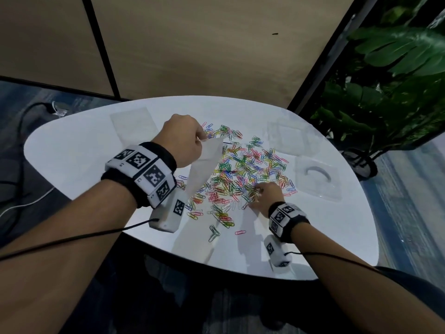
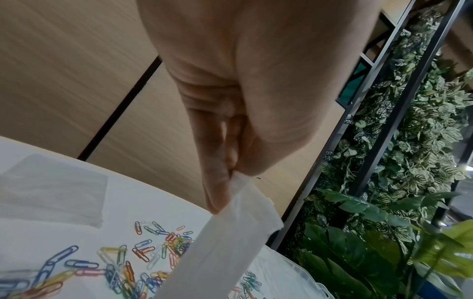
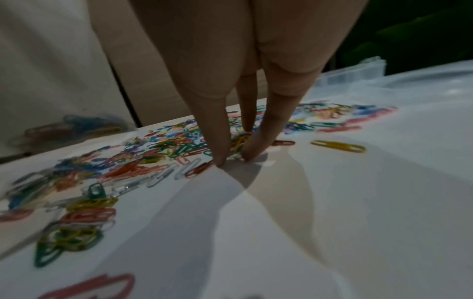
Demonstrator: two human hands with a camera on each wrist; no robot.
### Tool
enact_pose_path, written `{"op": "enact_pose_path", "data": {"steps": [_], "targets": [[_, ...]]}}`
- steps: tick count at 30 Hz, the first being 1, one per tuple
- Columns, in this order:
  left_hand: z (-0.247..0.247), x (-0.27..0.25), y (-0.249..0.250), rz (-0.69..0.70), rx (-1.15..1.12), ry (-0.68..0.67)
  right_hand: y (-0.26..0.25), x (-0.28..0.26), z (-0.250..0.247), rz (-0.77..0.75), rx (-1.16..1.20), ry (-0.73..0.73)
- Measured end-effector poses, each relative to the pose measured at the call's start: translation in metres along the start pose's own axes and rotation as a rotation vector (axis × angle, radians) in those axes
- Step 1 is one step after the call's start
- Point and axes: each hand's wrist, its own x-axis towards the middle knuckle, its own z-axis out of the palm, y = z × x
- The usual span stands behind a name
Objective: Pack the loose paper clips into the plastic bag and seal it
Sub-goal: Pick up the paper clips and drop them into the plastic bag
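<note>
My left hand (image 1: 200,140) (image 2: 232,174) pinches the top edge of a clear plastic bag (image 1: 204,165) (image 2: 217,252), which hangs slanted above the white table (image 1: 84,153). A wide scatter of coloured paper clips (image 1: 240,165) (image 2: 143,252) (image 3: 153,153) covers the table's middle. At the pile's near right edge my right hand (image 1: 258,192) (image 3: 234,159) points down. Its thumb and fingertips (image 3: 220,161) touch the table and close in on a few yellow clips. In the right wrist view several clips show through the hanging bag at the far left.
More flat clear bags lie on the table at the back left (image 1: 132,124) and back right (image 1: 289,136). A clear packet (image 1: 315,179) lies at the right. A leafy plant (image 1: 385,92) stands right of the table. The table's curved front edge (image 1: 216,268) is near me.
</note>
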Motion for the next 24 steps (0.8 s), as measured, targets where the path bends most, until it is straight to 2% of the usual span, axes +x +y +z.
{"op": "enact_pose_path", "data": {"steps": [5,7,10,12,14,16,19,22,24], "targets": [[-0.005,0.002,-0.004,-0.014,0.015,-0.012,-0.018,0.009,0.009,-0.282,-0.292,0.010],[-0.005,0.002,-0.004,-0.031,0.011,-0.016,-0.021,0.011,0.012,-0.354,-0.330,0.048],[-0.005,0.002,-0.004,-0.050,0.012,-0.024,-0.024,0.010,0.009,-0.326,-0.306,0.071],[-0.005,0.001,-0.004,-0.053,0.013,-0.030,-0.025,0.009,0.000,-0.241,-0.215,0.081],[-0.003,0.001,-0.004,-0.056,0.016,-0.035,-0.022,0.011,-0.011,-0.104,-0.070,0.074],[-0.001,0.000,-0.002,-0.059,0.018,-0.046,-0.017,0.019,-0.022,0.030,0.165,-0.023],[0.004,0.001,-0.001,-0.059,0.024,-0.073,-0.020,0.027,-0.036,0.176,0.749,-0.170],[0.009,0.002,0.001,-0.071,0.022,-0.091,-0.050,0.013,-0.057,0.184,1.221,-0.274],[0.012,0.004,0.003,-0.071,0.024,-0.098,-0.074,-0.002,-0.070,0.111,1.399,-0.384]]}}
